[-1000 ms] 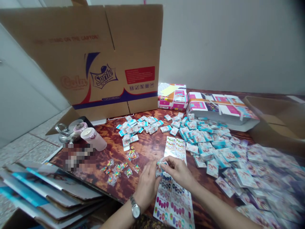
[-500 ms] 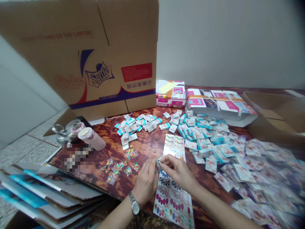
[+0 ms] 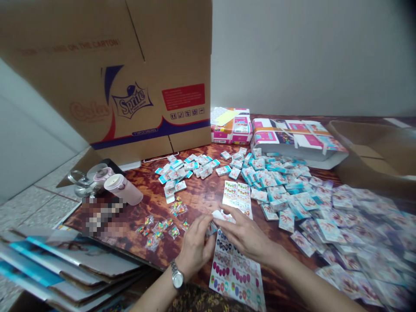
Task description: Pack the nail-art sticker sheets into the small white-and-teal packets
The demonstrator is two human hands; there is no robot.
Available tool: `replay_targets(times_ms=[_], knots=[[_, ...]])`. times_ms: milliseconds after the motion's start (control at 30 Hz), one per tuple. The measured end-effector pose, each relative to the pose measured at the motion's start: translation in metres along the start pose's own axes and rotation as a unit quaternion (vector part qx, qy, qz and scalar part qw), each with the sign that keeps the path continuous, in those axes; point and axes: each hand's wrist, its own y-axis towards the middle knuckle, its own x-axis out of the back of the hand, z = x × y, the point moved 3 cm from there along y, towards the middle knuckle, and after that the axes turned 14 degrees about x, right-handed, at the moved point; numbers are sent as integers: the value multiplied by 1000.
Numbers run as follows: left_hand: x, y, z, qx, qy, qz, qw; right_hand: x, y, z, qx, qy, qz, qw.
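My left hand, with a silver watch at the wrist, is closed round a small box, mostly hidden by the fingers. Opposite it, my right hand pinches a small folded white paper just above that box. Below both hands lies a long printed sheet with rows of coloured nail shapes. A shorter sheet of the same kind shows beyond the fingers. To the left are several clear packets of coloured sweets.
Small blue-and-white boxes are heaped behind and right, with more at the far right. A large carton stands at the back left. Pink parcels, a pink tumbler, an open carton and flattened cardboard surround the table.
A folded white paper now shows in my right fingers. My left hand has turned slightly and its fingers curl more round the small box. The view has shifted slightly.
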Motion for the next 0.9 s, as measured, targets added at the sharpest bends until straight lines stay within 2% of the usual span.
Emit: replay_targets(times_ms=[133, 300, 433, 600, 800, 900], knots=[[0, 0, -5, -9, -17, 15, 1000, 1, 1, 1, -24, 75, -42, 996], [-2, -3, -3, -26, -9, -8, 1000, -5, 1, 7, -73, 81, -106, 988], [-5, -4, 1, -21, 27, 2, 999, -9, -2, 12, -128, 108, -160, 973], [-8, -4, 3, -28, 51, -3, 998, -12, 0, 13, -163, 194, -181, 950], [-9, -7, 3, -16, 35, -31, 999, -29, 0, 4, -243, 313, -216, 892], [-10, -8, 3, -2, 37, -36, 999, -31, 1, 3, -253, 285, -224, 897]])
